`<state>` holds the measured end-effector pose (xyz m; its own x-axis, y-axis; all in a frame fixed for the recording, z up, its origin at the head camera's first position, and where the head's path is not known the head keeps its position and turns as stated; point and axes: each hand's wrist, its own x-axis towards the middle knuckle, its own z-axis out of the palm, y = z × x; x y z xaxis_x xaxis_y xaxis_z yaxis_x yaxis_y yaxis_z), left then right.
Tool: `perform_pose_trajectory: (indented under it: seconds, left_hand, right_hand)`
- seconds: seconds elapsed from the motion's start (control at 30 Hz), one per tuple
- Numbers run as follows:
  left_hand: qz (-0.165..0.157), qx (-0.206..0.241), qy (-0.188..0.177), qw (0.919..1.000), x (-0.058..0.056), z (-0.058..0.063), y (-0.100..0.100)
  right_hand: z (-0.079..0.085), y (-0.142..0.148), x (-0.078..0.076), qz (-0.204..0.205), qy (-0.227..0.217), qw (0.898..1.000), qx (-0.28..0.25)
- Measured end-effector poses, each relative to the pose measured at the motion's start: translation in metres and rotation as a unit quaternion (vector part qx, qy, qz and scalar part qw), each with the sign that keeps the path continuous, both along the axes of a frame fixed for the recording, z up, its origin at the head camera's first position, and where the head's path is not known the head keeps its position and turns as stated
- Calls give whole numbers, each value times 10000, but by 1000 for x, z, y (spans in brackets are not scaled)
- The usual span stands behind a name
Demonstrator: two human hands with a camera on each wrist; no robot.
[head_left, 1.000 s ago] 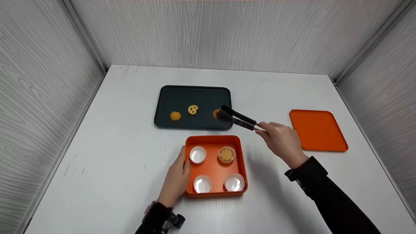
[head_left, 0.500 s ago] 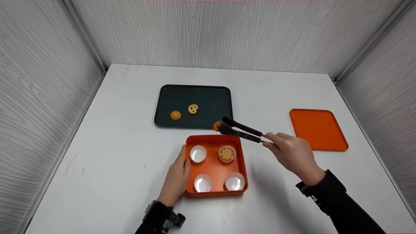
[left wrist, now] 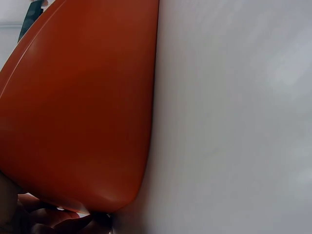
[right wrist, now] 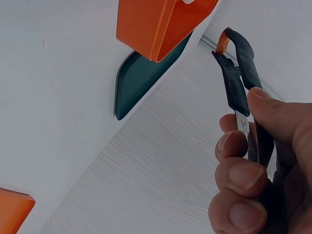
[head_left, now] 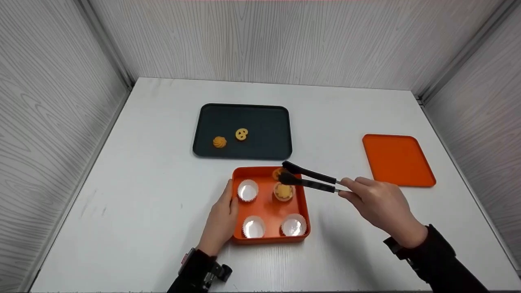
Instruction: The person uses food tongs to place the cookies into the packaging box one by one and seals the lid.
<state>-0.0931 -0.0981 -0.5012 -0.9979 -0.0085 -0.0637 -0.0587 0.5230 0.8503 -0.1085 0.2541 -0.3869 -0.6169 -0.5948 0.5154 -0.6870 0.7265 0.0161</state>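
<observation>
My left hand (head_left: 220,224) grips the left side of a square orange box (head_left: 264,207), thumb near the rim. In the left wrist view the box's outer wall (left wrist: 83,107) fills the left half. Black-tipped tongs (head_left: 313,181) are gripped in my right hand (head_left: 384,203). Between their tips is a small orange-brown cookie (head_left: 278,174), over the far right part of the box; the right wrist view shows this cookie (right wrist: 223,43) edge-on. A pale flower-topped cookie (head_left: 283,191) sits in a paper cup below the tongs. White paper cups (head_left: 248,190) occupy the box's other corners.
Behind the box lies a dark green tray (head_left: 260,144) with a swirled cookie (head_left: 219,142) and a pretzel-shaped cookie (head_left: 241,134). A flat orange tray (head_left: 399,160) lies at the right. Grey wood-grain panels (head_left: 260,40) enclose the white table.
My right hand has drawn the tongs and the cookie toward me, off the dark tray and over the box. The left hand keeps its place on the box.
</observation>
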Motion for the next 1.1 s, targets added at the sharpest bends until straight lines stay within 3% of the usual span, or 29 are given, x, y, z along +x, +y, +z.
perform_pose_trajectory:
  seconds: [0.37,0.67,0.93,1.1]
  left_hand:
    - [46,55,-165,9998,0,3,-1]
    - [78,145,-278,9995,0,3,-2]
    - [-13,65,14,10000,0,0,-2]
    - [-14,36,10,10000,0,0,-2]
  right_hand:
    - [-5,-10,1,94,-95,9999,58]
    - [-12,-33,-3,-96,-669,9976,179]
    - [-22,-52,-9,-29,-773,9968,211]
    - [-29,-62,-15,41,-863,9958,305]
